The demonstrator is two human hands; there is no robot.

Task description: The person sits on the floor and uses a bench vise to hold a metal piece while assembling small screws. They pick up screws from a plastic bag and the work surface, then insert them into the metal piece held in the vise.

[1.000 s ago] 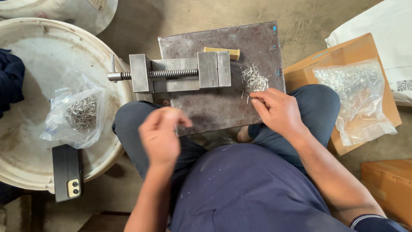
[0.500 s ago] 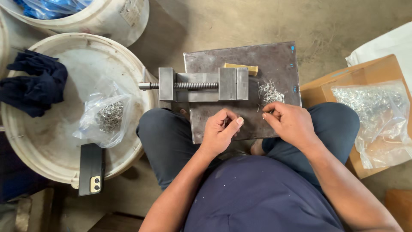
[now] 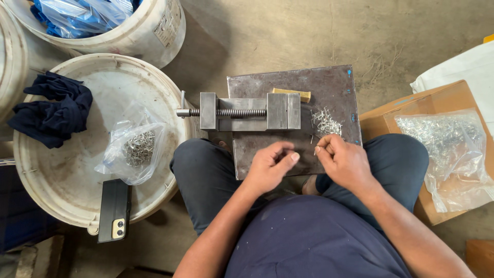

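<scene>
**Small wire pin pinched over steel plate, vise idle**

Head view, only one: the right hand point(image 3: 346, 163) sat just right of frame centre, fingers curled, thumb and forefinger pinching a thin metal pin point(image 3: 315, 150) that hung straight down from the tips. The left hand point(image 3: 271, 166), centre frame, was loosely curled with thumb tip against forefinger; cannot tell if it held anything. Both hovered over the lower part of the steel plate point(image 3: 339, 87) resting across the knees. A pile of pins point(image 3: 325, 122) lay on the plate just above the right hand, beside the vise point(image 3: 244, 110).

Handling judgement: the pin looked very light, stiff, slick and easy to drop; best taken mid-shaft with fingertips.

Left of frame: bag of metal bits point(image 3: 135, 150) and phone point(image 3: 114, 210) on a white bucket lid point(image 3: 62, 175). Right edge: bagged parts point(image 3: 446, 149) on a cardboard box point(image 3: 391, 110).
</scene>
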